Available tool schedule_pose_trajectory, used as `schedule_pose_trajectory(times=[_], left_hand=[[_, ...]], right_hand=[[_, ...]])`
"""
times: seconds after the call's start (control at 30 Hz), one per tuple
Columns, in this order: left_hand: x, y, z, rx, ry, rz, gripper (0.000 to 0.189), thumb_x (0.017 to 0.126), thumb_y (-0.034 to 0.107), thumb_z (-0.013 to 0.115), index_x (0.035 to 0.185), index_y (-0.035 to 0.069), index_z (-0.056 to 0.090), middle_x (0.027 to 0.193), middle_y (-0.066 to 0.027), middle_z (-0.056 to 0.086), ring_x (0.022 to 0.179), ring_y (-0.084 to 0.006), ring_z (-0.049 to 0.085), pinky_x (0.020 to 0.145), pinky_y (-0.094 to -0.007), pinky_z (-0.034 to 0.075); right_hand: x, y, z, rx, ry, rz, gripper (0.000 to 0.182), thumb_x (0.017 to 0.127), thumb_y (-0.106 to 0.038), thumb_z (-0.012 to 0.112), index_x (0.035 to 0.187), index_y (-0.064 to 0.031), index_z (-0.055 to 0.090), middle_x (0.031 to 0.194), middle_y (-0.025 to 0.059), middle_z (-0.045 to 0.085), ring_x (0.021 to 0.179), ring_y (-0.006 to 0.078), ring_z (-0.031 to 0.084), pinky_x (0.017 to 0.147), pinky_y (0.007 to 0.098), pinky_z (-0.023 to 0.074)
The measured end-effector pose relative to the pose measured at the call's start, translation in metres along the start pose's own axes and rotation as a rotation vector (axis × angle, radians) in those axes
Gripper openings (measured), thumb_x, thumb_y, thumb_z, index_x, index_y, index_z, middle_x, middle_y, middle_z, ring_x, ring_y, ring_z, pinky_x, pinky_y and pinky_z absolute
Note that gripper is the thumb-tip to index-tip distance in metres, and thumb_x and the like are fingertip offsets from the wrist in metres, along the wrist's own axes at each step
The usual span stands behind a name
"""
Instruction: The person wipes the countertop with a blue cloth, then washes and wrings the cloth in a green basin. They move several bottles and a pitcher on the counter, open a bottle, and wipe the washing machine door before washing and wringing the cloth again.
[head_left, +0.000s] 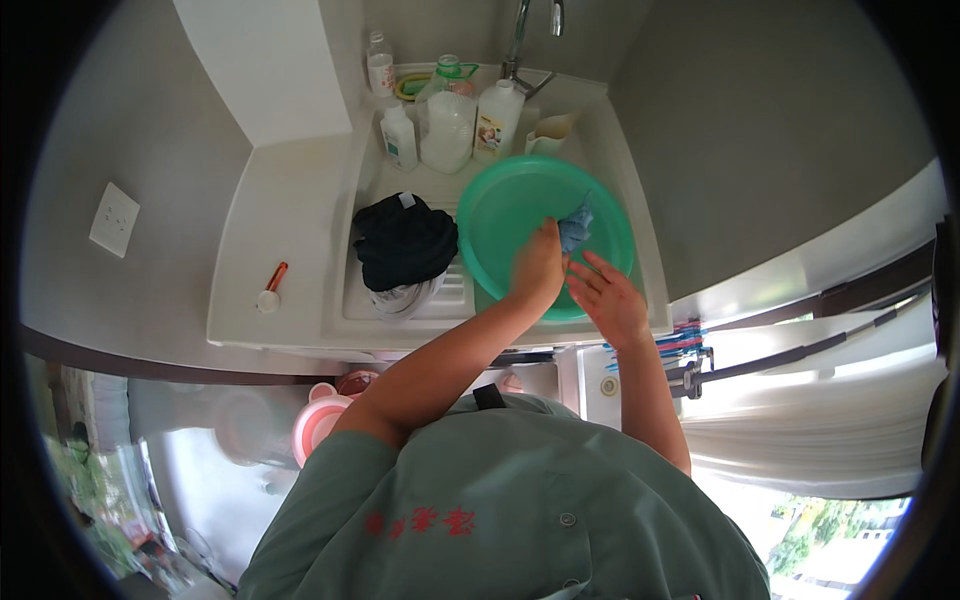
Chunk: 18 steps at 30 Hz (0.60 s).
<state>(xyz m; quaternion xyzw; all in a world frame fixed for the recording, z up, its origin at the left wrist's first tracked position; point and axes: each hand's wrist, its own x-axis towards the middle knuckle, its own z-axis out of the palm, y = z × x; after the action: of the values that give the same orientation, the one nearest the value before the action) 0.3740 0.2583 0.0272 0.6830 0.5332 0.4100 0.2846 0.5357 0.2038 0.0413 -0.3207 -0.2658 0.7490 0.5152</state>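
My left hand (538, 266) grips a small, bunched light-blue cloth (576, 225) above the right part of a green plastic basin (480, 259). The cloth sticks up past the fingers, and part of it is hidden by the hand. Just right of it, my right hand (611, 298) is held palm up over the basin's near rim with its fingers apart, holding nothing. The basin stands in a white laundry sink (652, 270). Beside it, a dark bundled garment (405, 240) lies on a pale, clear-looking item (409, 298) over the ribbed washboard (455, 289).
Behind the basin stand a large clear jug (448, 124), a white bottle (499, 120), a smaller white bottle (399, 139) and a cream scoop-like container (549, 135). The faucet (517, 45) rises at the back. A red-handled scoop (271, 289) lies on the left counter (270, 202).
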Motion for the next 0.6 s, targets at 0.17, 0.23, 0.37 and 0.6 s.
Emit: schedule_pose_trajectory(times=[0.17,0.23,0.37,0.6], left_hand=[[-0.035,0.053,-0.024,0.194,-0.125,0.462,0.033,0.086,0.009,0.067,0.116,-0.001,0.061,0.100,-0.0179,0.067,0.087,-0.0395,0.066,0.085,-0.0487,0.054],[-0.042,0.101,-0.046,0.067,-0.120,0.584,0.032,0.088,0.010,0.066,0.118,-0.001,0.063,0.102,-0.0170,0.068,0.090,-0.0360,0.067,0.089,-0.0462,0.054],[-0.022,0.138,-0.057,-1.201,-0.854,0.191,0.043,0.091,0.020,0.068,0.127,-0.002,0.060,0.119,-0.0198,0.064,0.110,-0.0351,0.064,0.099,-0.0424,0.051],[-0.072,0.090,-0.038,-1.663,-1.075,-0.198,0.067,0.105,0.049,0.042,0.156,0.007,0.031,0.149,-0.0194,0.046,0.135,-0.0292,0.049,0.114,-0.0425,0.037]], right_hand=[[-0.022,0.005,0.034,0.099,0.104,-0.281,0.052,0.107,-0.029,0.041,0.154,-0.0099,0.032,0.146,0.0149,0.047,0.130,0.0270,0.051,0.109,0.0406,0.0434],[-0.033,0.020,0.009,0.077,0.063,-0.331,0.050,0.106,-0.032,0.042,0.151,-0.0096,0.038,0.145,0.0169,0.050,0.131,0.0290,0.051,0.109,0.0436,0.0441],[-0.054,0.071,0.003,0.184,0.120,-0.007,0.050,0.106,-0.033,0.043,0.148,-0.0054,0.041,0.142,0.0186,0.054,0.128,0.0322,0.055,0.109,0.0476,0.0442],[-0.107,0.052,0.022,0.464,-0.006,-0.231,0.043,0.105,-0.034,0.044,0.134,-0.0042,0.054,0.136,0.0142,0.060,0.125,0.0273,0.059,0.109,0.0439,0.0459]])
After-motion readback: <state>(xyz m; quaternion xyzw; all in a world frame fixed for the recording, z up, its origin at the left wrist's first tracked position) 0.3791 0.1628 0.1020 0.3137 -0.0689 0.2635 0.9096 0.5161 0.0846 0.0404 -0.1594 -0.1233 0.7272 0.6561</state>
